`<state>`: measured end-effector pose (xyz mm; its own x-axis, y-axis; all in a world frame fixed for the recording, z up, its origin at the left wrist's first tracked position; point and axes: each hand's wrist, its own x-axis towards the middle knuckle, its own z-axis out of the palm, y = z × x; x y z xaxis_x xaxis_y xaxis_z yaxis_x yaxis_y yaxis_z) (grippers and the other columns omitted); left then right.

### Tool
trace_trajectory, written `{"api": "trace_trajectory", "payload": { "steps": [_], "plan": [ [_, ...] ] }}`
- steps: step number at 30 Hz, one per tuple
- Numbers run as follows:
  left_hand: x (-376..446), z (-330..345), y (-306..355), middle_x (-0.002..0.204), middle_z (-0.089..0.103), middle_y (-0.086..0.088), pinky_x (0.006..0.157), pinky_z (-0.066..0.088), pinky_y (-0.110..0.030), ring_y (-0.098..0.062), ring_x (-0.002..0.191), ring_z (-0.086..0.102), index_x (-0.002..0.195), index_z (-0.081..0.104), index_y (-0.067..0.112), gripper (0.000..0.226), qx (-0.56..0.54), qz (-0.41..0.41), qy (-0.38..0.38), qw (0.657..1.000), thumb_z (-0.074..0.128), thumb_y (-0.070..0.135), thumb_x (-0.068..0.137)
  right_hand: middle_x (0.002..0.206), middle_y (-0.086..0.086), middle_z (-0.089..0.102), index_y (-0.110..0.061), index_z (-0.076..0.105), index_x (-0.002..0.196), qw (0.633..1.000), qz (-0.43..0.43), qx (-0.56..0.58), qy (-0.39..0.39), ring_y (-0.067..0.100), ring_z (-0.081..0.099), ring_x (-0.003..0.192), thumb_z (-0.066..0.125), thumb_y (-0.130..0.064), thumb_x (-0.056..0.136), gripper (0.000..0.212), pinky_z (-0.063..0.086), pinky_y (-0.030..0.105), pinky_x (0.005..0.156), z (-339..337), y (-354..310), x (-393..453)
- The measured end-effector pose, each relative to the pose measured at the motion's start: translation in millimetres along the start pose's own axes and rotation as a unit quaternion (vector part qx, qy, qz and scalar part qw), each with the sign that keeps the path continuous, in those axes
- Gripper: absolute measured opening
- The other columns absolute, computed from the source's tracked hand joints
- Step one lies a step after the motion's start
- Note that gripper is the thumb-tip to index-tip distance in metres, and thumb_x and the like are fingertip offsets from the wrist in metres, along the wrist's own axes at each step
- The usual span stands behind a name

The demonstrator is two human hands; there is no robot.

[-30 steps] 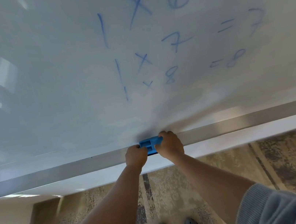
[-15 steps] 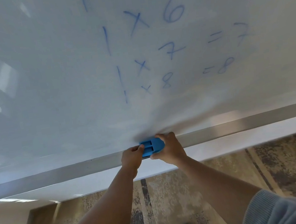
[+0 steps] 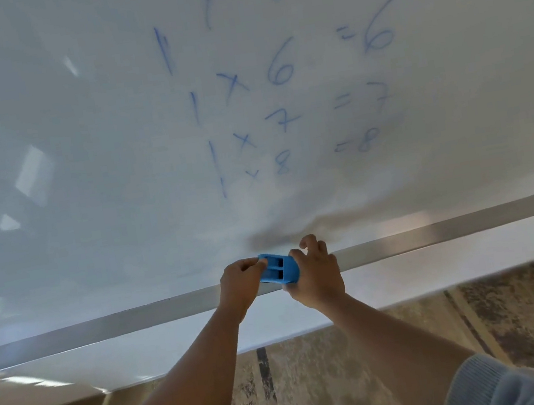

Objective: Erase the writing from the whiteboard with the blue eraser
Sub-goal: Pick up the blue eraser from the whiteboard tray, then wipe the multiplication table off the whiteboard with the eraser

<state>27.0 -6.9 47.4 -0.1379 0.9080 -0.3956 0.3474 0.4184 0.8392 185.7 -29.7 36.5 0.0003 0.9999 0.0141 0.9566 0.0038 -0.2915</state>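
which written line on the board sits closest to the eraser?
The bottom line, 1 x 8 = 8, just above the blue eraser; the 1 x 7 = 7 and 1 x 6 = 6 lines sit higher.

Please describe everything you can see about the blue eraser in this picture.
The blue eraser is a small block that looks like moulded plastic, with one rounded end and two dark rectangular recesses in its visible face. It sits at the bottom edge of the whiteboard, just above the metal tray, slightly tilted. The left hand pinches its left end; the right hand holds its rounded right end, with the upper fingers raised. Its wiping side is hidden. The blue writing lies higher up, untouched by it.
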Motion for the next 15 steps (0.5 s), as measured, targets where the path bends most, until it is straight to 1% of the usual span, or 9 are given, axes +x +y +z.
{"api": "trace_trajectory", "payload": {
  "steps": [3, 5, 6, 8, 10, 12, 15],
  "plan": [
    [-16.3, -7.7, 19.3, 0.094, 0.072, 0.010, 0.065, 0.044, -0.015, -0.003, 0.084, 0.065, 0.107, 0.073, 0.023, 0.019, 0.022, 0.086, 0.022, 0.996, 0.068, 0.035, 0.092, 0.114, 0.000, 0.052, -0.015, 0.052, 0.115, 0.995, -0.056, -0.035, 0.074, 0.021, 0.047, 0.104, 0.067, -0.051, 0.077, 0.054, 0.044, 0.037, 0.083, -10.9, 0.8, -8.3],
    [-27.7, -12.5, 31.8, 0.093, 0.071, 0.016, 0.065, 0.044, -0.014, -0.002, 0.083, 0.066, 0.102, 0.070, 0.032, 0.015, 0.073, 0.161, 0.053, 0.983, 0.067, 0.042, 0.092, 0.101, 0.001, 0.057, -0.013, 0.054, 0.106, 0.988, -0.074, -0.007, 0.135, 0.021, 0.052, 0.095, 0.071, -0.050, 0.073, 0.052, 0.045, 0.037, 0.077, -17.5, 0.1, -13.4],
    [-33.7, -15.0, 37.1, 0.094, 0.069, 0.019, 0.066, 0.044, -0.014, -0.001, 0.083, 0.064, 0.100, 0.068, 0.035, 0.015, 0.102, 0.207, 0.080, 0.970, 0.065, 0.047, 0.092, 0.097, 0.002, 0.057, -0.012, 0.055, 0.103, 0.982, -0.081, 0.014, 0.168, 0.021, 0.054, 0.091, 0.073, -0.049, 0.071, 0.051, 0.046, 0.037, 0.075, -20.7, -0.6, -15.2],
    [-44.7, -21.2, 48.3, 0.097, 0.064, 0.022, 0.069, 0.045, -0.015, -0.001, 0.086, 0.058, 0.101, 0.065, 0.037, 0.019, 0.153, 0.313, 0.153, 0.925, 0.058, 0.054, 0.094, 0.096, 0.004, 0.058, -0.011, 0.056, 0.104, 0.967, -0.096, 0.049, 0.230, 0.021, 0.055, 0.088, 0.074, -0.047, 0.071, 0.052, 0.049, 0.036, 0.073, -28.9, -3.3, -16.5],
    [-54.2, -27.8, 62.1, 0.102, 0.062, 0.020, 0.078, 0.048, -0.023, -0.003, 0.093, 0.053, 0.105, 0.063, 0.033, 0.020, 0.175, 0.406, 0.226, 0.868, 0.051, 0.048, 0.099, 0.099, 0.005, 0.058, -0.011, 0.053, 0.112, 0.950, -0.113, 0.068, 0.284, 0.021, 0.054, 0.089, 0.072, -0.047, 0.074, 0.056, 0.051, 0.034, 0.074, -40.1, -8.3, -16.3],
    [-57.4, -35.2, 77.9, 0.112, 0.062, 0.012, 0.087, 0.045, -0.032, -0.011, 0.104, 0.052, 0.110, 0.060, 0.029, 0.020, 0.190, 0.460, 0.286, 0.818, 0.045, 0.040, 0.102, 0.103, 0.006, 0.057, -0.012, 0.048, 0.121, 0.936, -0.127, 0.081, 0.318, 0.020, 0.053, 0.092, 0.069, -0.050, 0.077, 0.061, 0.052, 0.030, 0.076, -50.5, -13.6, -13.7],
    [-60.5, -50.2, 112.4, 0.128, 0.057, 0.005, 0.098, 0.032, -0.031, -0.017, 0.119, 0.048, 0.120, 0.057, 0.026, 0.025, 0.195, 0.508, 0.354, 0.761, 0.042, 0.036, 0.102, 0.108, 0.007, 0.057, -0.013, 0.043, 0.129, 0.916, -0.136, 0.102, 0.362, 0.018, 0.053, 0.097, 0.066, -0.053, 0.082, 0.066, 0.052, 0.026, 0.080, -72.9, -22.3, -8.5]
  ]
}}
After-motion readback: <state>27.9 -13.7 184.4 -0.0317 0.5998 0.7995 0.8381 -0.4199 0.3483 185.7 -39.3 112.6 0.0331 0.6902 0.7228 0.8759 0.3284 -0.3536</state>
